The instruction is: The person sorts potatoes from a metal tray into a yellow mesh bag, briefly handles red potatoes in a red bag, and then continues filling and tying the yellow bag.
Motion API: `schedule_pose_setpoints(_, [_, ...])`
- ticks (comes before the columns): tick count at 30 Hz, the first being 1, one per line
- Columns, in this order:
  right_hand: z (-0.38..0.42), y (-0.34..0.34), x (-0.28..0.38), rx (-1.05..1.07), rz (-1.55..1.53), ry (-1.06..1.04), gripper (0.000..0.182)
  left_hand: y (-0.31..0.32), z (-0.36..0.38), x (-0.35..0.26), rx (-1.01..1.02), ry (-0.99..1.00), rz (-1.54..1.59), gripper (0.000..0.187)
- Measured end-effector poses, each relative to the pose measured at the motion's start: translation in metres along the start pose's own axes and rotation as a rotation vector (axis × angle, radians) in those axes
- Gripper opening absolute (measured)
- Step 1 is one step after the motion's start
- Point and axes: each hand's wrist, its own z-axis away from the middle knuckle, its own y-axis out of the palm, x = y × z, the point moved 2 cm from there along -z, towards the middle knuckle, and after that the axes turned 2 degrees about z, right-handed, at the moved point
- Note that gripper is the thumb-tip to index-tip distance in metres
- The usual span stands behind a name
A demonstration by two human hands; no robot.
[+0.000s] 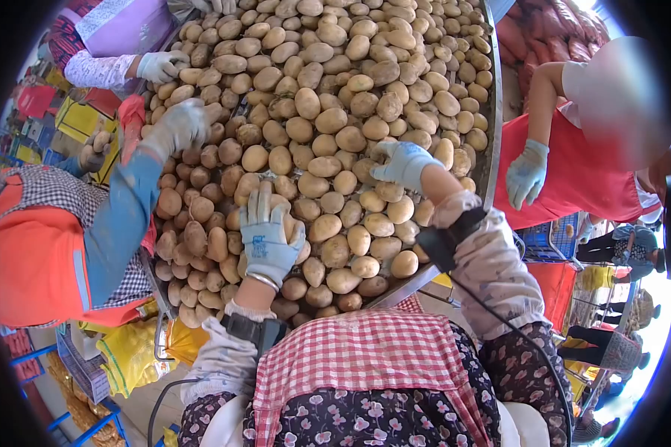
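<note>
A large heap of brown potatoes point(328, 119) fills a metal-edged sorting table point(492, 141). My left hand point(267, 237), in a grey-blue work glove, lies on the pile near the front edge, its fingers curled around a potato point(283, 212). My right hand point(404, 162), gloved the same way, reaches further in and closes over potatoes right of centre. Black wrist units with cables sit on both my forearms.
Other workers stand around the table. One in an orange vest point(37, 253) reaches a gloved hand point(180, 125) in from the left. Another's gloved hand point(162, 65) is at top left. A person in red point(574, 171) stands right. Yellow mesh sacks point(130, 354) hang below.
</note>
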Motion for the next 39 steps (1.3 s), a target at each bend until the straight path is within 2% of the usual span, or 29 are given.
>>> schedule_pose_setpoints(1, [-0.002,0.001,-0.003,0.097,-0.046,-0.06,0.055,0.005,-0.005,0.003,0.0,-0.005,0.0,0.049])
schedule_pose_setpoints(2, [-0.001,0.002,0.002,0.099,-0.04,-0.064,0.055,0.009,-0.012,0.005,-0.035,-0.007,0.002,0.05])
schedule_pose_setpoints(6, [-0.004,0.01,0.037,0.095,0.461,0.1,0.05,0.018,-0.035,-0.01,-0.022,-0.046,-0.048,0.052])
schedule_pose_setpoints(9, [-0.006,0.007,0.038,0.137,0.427,0.098,0.055,0.007,-0.022,-0.024,-0.007,-0.005,-0.015,0.056])
schedule_pose_setpoints(11, [0.002,0.007,0.025,0.06,0.353,0.053,0.053,-0.009,-0.002,-0.032,0.127,0.182,0.018,0.058])
schedule_pose_setpoints(12, [0.008,0.006,0.022,-0.008,0.282,0.002,0.052,-0.019,0.006,-0.035,0.171,0.027,0.015,0.065])
schedule_pose_setpoints(13, [0.011,0.008,0.02,0.001,0.292,0.001,0.052,-0.017,0.017,-0.027,0.171,0.017,0.023,0.065])
schedule_pose_setpoints(15, [0.018,0.009,0.023,-0.07,0.304,-0.033,0.054,-0.013,0.043,0.018,0.002,-0.206,0.125,0.072])
schedule_pose_setpoints(16, [0.019,0.01,0.023,-0.066,0.304,-0.036,0.054,-0.009,0.043,0.035,0.064,-0.079,-0.084,0.082])
schedule_pose_setpoints(19, [0.023,0.008,0.019,-0.096,0.291,-0.082,0.053,-0.013,0.031,0.026,0.047,-0.108,-0.057,0.085])
schedule_pose_setpoints(21, [0.036,0.011,0.008,-0.247,-0.135,-0.051,0.053,-0.036,0.008,0.002,0.08,-0.123,0.062,0.081])
schedule_pose_setpoints(22, [0.034,0.026,-0.006,-0.258,-0.594,-0.153,0.054,-0.037,0.001,-0.009,0.042,-0.043,0.407,0.078])
schedule_pose_setpoints(23, [0.046,0.029,0.0,-0.256,-0.592,-0.156,0.054,-0.036,-0.005,-0.019,0.004,0.041,0.751,0.075])
schedule_pose_setpoints(24, [0.063,0.032,0.011,-0.118,-1.104,-0.258,0.055,-0.028,-0.011,-0.031,0.005,0.042,0.752,0.075])
schedule_pose_setpoints(25, [0.076,0.034,0.018,0.035,-1.611,-0.36,0.055,-0.018,-0.02,-0.043,0.02,0.003,0.941,0.071])
schedule_pose_setpoints(26, [0.08,0.041,0.013,0.203,-1.619,-0.383,0.059,-0.011,-0.026,-0.054,0.034,-0.033,1.131,0.068])
schedule_pose_setpoints(27, [0.085,0.05,0.025,0.169,-1.709,-0.364,0.06,-0.009,-0.031,-0.064,0.03,-0.024,1.134,0.068])
schedule_pose_setpoints(29, [0.108,0.056,0.03,0.411,-1.871,-0.321,0.063,-0.007,-0.034,-0.083,0.187,-0.054,1.258,0.063])
schedule_pose_setpoints(30, [0.119,0.056,0.033,0.395,-1.876,-0.323,0.063,-0.004,-0.032,-0.086,0.111,0.017,1.182,0.058])
schedule_pose_setpoints(33, [0.137,0.064,0.032,0.228,-1.901,-0.355,0.066,-0.005,-0.017,-0.091,0.078,0.078,1.156,0.056])
schedule_pose_setpoints(35, [0.137,0.081,0.025,0.461,-1.967,-0.458,0.069,-0.009,-0.01,-0.093,0.088,0.161,1.214,0.055])
schedule_pose_setpoints(37, [0.148,0.083,0.031,0.426,-2.052,-0.509,0.066,-0.013,-0.005,-0.092,0.183,0.137,1.349,0.067])
schedule_pose_setpoints(38, [0.152,0.086,0.031,0.429,-2.067,-0.43,0.063,-0.021,-0.006,-0.1,0.095,0.157,1.377,0.069])
schedule_pose_setpoints(39, [0.157,0.091,0.032,0.43,-2.08,-0.349,0.061,-0.025,-0.005,-0.102,0.103,0.161,1.38,0.069])
